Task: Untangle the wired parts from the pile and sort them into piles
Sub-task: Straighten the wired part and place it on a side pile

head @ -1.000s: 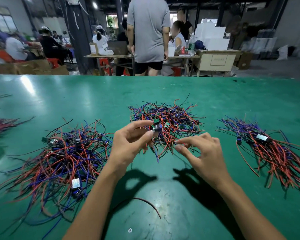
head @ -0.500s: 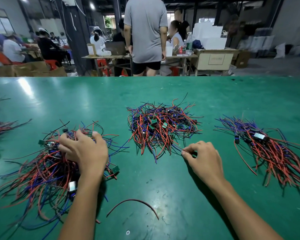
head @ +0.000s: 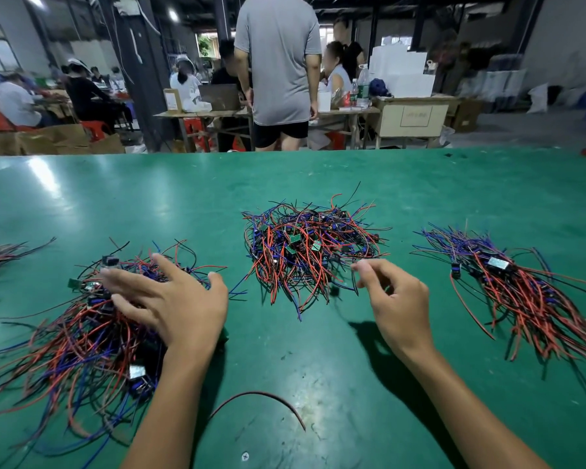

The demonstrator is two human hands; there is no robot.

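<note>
- Left hand (head: 170,299) — fingers spread flat, hovering on or just over the big left heap of red, blue and black wired parts (head: 75,333); contact unclear.
- Right hand (head: 396,299) loosely curled, thumb and forefinger nearly meeting beside the tangled middle pile (head: 305,248); whether it pinches a wire, I cannot tell.
- Combed-out right pile (head: 521,289) lies apart on the green table (head: 318,384).
- One loose dark-red wire (head: 261,399) curves between the forearms.

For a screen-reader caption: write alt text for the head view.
A person's left hand, fingers spread, rests on the left pile of wired parts on a green table, while the right hand pinches near the tangled middle pile. A third pile lies to the right.
</note>
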